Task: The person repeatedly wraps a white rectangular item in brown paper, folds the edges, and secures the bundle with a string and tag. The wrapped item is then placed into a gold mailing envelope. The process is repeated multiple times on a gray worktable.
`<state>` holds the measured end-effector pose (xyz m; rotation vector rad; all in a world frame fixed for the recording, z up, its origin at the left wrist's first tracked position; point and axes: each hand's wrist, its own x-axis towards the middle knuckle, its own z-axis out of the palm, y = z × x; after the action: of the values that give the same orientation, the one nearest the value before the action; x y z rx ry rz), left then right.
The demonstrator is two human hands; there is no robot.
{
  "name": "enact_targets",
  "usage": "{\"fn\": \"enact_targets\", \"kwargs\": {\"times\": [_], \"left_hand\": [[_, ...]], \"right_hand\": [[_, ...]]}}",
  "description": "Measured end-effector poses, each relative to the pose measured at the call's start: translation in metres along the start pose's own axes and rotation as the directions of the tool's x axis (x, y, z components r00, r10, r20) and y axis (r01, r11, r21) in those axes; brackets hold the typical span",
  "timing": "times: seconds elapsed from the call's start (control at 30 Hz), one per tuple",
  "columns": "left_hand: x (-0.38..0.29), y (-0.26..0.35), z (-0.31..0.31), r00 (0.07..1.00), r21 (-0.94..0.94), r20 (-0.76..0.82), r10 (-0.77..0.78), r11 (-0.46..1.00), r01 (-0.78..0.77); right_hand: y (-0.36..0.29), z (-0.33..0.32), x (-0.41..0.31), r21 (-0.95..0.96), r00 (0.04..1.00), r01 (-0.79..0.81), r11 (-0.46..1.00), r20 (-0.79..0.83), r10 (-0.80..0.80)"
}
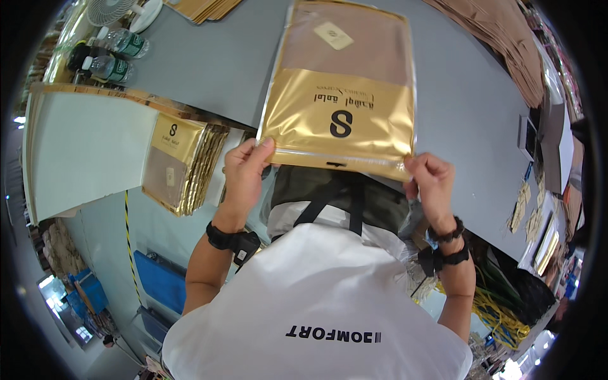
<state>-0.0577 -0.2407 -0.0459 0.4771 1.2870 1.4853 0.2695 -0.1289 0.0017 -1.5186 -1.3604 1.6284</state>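
Observation:
A flat gold plastic package point(294, 114) with a clear window extends over the table edge in front of me. Brownish-pink fabric and a small cream card point(334, 35) show through its window, and the gold part bears writing. My left hand point(247, 164) pinches the near left corner between thumb and fingers. The near right corner is gripped by my right hand point(430, 175). Between the hands runs the package's near edge, with a dark hang-hole slot point(336, 164). Whether the far end rests on the table is hard to tell.
A stack of similar gold packages point(183, 166) stands at the left, beside a white board point(90, 147). Two water bottles point(111, 69) and a white fan point(114, 9) occupy the grey table's point(209, 57) far left. Brown paper sheets point(498, 42) and hang tags point(520, 206) lie along the right.

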Motion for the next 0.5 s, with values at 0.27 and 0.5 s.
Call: {"fn": "enact_targets", "kwargs": {"times": [0.27,0.5], "left_hand": [[0.000,-0.027,0.029,0.820,0.477,0.497,-0.285,0.879,0.017],[0.020,0.000,0.020,0.829,-0.265,0.558,0.036,0.955,0.137]], "right_hand": [[-0.076,-0.005,0.044,-0.595,0.482,0.604,0.529,-0.256,-0.838],[-0.118,0.034,0.004,-0.117,-0.158,0.960,-0.254,0.524,-0.837]]}}
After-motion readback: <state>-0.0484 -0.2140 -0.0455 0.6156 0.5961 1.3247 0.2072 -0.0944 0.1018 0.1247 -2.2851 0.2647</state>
